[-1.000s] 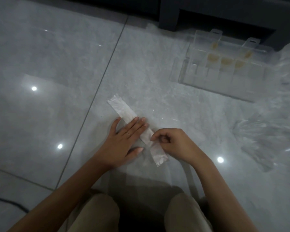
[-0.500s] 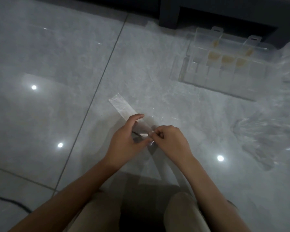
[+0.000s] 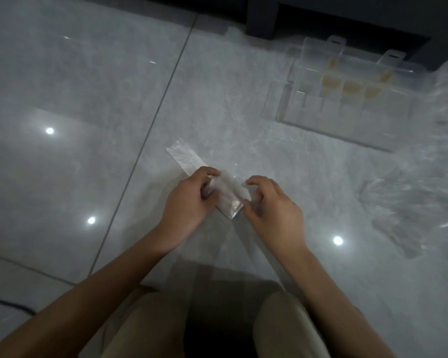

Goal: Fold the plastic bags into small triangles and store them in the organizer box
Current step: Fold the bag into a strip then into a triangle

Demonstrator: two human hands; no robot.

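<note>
A clear plastic bag, folded into a long narrow strip point(image 3: 184, 157), lies on the grey floor tile in front of me. My left hand point(image 3: 189, 200) grips the strip near its middle, fingers curled over it. My right hand point(image 3: 272, 208) pinches the strip's near end, which is raised and folded over, with thumb and fingertips. The clear organizer box point(image 3: 344, 99) stands open at the far right, several of its compartments holding yellowish folded triangles.
A heap of loose clear plastic bags point(image 3: 411, 192) lies at the right. Dark furniture point(image 3: 347, 19) stands behind the box. My knees in beige trousers point(image 3: 150, 324) are at the bottom edge. A dark cable point(image 3: 8, 303) crosses the lower left.
My left hand, flat on the strip a second ago, now curls round it. Both hands have lifted the near end and moved a little apart along it.
</note>
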